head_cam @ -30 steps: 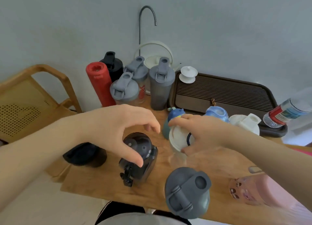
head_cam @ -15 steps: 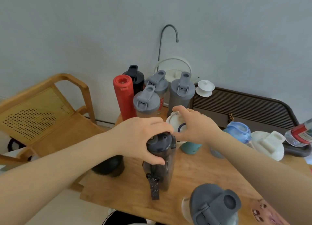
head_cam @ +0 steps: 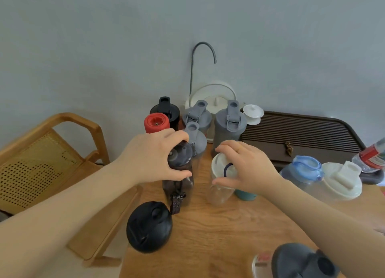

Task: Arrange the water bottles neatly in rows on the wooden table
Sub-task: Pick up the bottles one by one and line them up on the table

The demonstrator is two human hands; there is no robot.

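Observation:
My left hand (head_cam: 155, 159) grips the cap of a dark smoky bottle (head_cam: 179, 184) with a hanging strap, upright just in front of a grey-lidded shaker (head_cam: 198, 142). To its right my right hand (head_cam: 246, 167) grips the white lid of a clear bottle (head_cam: 220, 190), which stands on the wooden table (head_cam: 218, 232). Behind them stand a red bottle (head_cam: 156, 123), a black bottle (head_cam: 165, 109) and two more grey-lidded shakers (head_cam: 198, 115) (head_cam: 230, 127). A teal bottle (head_cam: 245, 194) is mostly hidden under my right hand.
A black-lidded bottle (head_cam: 149, 226) stands at the table's left front edge and a grey-lidded one (head_cam: 302, 261) at the bottom right. A blue-lidded jug (head_cam: 306, 167), a white-lidded bottle (head_cam: 341, 182), a dark slatted tray (head_cam: 302, 131), a kettle (head_cam: 214, 98) and a wooden chair (head_cam: 52, 152) surround the work area.
Both hands carried their bottles toward the back group: the dark bottle now stands close to the front grey shaker, and the white-lidded clear bottle stands on the table to its right.

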